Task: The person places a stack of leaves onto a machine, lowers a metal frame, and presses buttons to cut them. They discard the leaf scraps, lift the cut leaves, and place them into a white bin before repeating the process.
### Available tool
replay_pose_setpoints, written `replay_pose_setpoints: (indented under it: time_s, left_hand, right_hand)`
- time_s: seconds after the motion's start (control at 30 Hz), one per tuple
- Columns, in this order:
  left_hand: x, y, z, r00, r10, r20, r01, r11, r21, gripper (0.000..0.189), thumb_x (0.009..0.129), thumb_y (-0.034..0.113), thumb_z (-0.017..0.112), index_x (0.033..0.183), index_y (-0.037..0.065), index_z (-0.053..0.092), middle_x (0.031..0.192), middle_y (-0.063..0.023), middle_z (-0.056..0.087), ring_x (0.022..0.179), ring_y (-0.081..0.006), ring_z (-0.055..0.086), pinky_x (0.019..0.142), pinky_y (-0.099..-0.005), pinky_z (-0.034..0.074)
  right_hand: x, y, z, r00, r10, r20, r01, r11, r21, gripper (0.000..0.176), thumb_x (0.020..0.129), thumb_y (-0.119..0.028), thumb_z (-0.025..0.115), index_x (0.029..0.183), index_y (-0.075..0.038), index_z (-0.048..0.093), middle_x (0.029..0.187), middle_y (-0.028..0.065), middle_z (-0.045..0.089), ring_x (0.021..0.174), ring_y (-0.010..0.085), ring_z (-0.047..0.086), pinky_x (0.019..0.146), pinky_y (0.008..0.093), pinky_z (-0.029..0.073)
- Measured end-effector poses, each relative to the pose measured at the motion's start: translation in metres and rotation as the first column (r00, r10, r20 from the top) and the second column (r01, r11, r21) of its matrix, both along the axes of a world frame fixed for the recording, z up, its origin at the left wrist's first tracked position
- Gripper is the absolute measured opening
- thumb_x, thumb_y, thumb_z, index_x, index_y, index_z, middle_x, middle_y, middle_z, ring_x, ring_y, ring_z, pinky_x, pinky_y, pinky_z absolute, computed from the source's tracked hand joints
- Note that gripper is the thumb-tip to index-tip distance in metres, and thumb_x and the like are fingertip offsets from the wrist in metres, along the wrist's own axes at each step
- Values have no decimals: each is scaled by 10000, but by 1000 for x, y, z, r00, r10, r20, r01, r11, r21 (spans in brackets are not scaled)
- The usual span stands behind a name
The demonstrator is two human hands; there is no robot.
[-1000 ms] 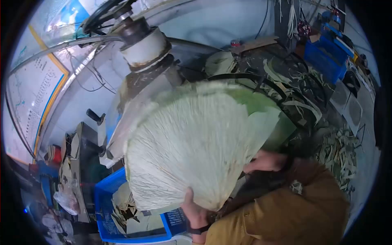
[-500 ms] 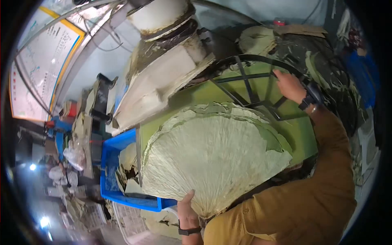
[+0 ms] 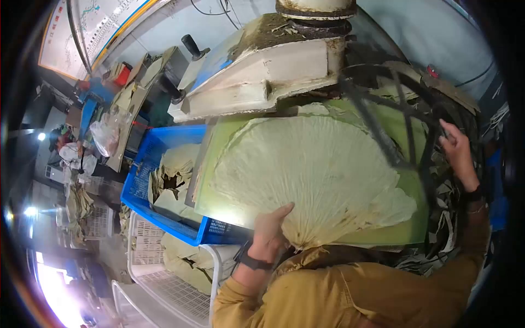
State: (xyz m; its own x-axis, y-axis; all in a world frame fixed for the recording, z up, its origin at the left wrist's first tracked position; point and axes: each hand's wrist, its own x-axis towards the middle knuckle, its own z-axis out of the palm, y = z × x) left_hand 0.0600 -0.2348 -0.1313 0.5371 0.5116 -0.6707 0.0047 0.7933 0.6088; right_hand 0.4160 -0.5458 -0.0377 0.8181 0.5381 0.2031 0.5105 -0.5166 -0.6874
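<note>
A large pale green fan-shaped leaf (image 3: 306, 169) lies on a green board (image 3: 404, 232), its narrow end toward my body. My left hand (image 3: 269, 232) grips the leaf near that narrow end, thumb on top and fingers hidden below. At the right, my right hand (image 3: 458, 150) is beside a dark spoked metal frame (image 3: 404, 104), which is blurred. Its index finger points out and the other fingers are curled; whether they touch the frame is unclear. Above the leaf stands a white machine arm (image 3: 273, 76).
Left of the board, a blue crate (image 3: 164, 221) holds leaf pieces. Below it is a white basket (image 3: 147, 246) with more leaves. Dark scraps lie at the right edge. A person (image 3: 74, 156) is far off at the left. A poster (image 3: 82, 33) hangs upper left.
The view has shifted. My right hand and the metal frame have moved right, away from the leaf. The leaf now lies flatter on the board, with my left hand still at its narrow end.
</note>
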Motion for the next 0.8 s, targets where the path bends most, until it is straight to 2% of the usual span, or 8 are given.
replay_pose_setpoints:
  time_s: [0.1,0.17,0.23,0.3,0.33,0.47,0.7,0.8]
  left_hand:
    - [8,1,-7,991,12,134,-10,1000,-15,357,825,52,671,1151,-56,570,1154,-149,578,1012,-283,588,885,-401,484]
    - [7,2,7,993,-23,114,30,998,-55,358,837,57,653,1161,-56,550,1148,-143,577,1017,-283,584,896,-405,481]
    - [0,7,8,994,-54,92,62,994,-94,360,848,63,635,1171,-57,531,1143,-138,575,1022,-282,579,907,-410,478]
    - [-11,10,-11,965,-7,260,59,980,-192,318,881,91,560,1180,-15,534,1126,-139,588,993,-305,600,860,-445,514]
    - [-16,10,-16,973,-45,227,78,987,-137,320,874,71,553,1182,-14,524,1137,-133,582,1008,-289,588,871,-452,501]
    - [-22,-5,-25,951,89,296,-67,994,-83,307,876,-6,554,1172,-60,495,1100,-135,583,961,-261,595,882,-396,493]
    - [-33,2,-16,972,16,236,-15,1000,-8,242,874,18,575,1094,-76,539,1019,-146,599,922,-242,607,836,-371,500]
    - [-62,11,-4,982,-75,171,84,995,-45,188,868,76,590,988,-69,577,908,-135,643,741,-221,615,647,-330,503]
  right_hand:
    - [-66,54,27,988,155,-10,-155,978,-142,401,840,-10,588,1240,-11,564,839,-22,547,661,50,399,589,240,378]
    - [-87,92,7,940,334,74,-329,942,-72,374,854,-33,596,1224,7,561,808,13,554,656,49,397,574,247,383]
    - [-102,126,-1,890,384,-246,-391,920,21,379,864,-50,601,1231,25,545,900,86,616,683,62,441,605,260,419]
    - [-110,156,-24,872,470,-136,-464,883,77,382,871,-55,599,1236,38,533,906,121,624,703,82,473,626,272,438]
    - [-117,168,-19,870,444,-216,-451,892,18,394,869,-62,599,1242,43,526,934,132,630,725,90,494,651,276,450]
    - [-121,198,-41,869,457,-191,-466,885,-3,390,866,-87,599,1235,26,543,630,32,482,563,65,378,499,272,349]
    - [-131,208,-50,854,501,-140,-507,862,-12,393,870,-94,594,1245,12,545,605,30,421,560,54,326,484,266,310]
    - [-128,210,-67,850,511,-127,-520,853,-43,390,875,-91,591,1250,-5,534,657,110,527,544,136,474,522,314,398]
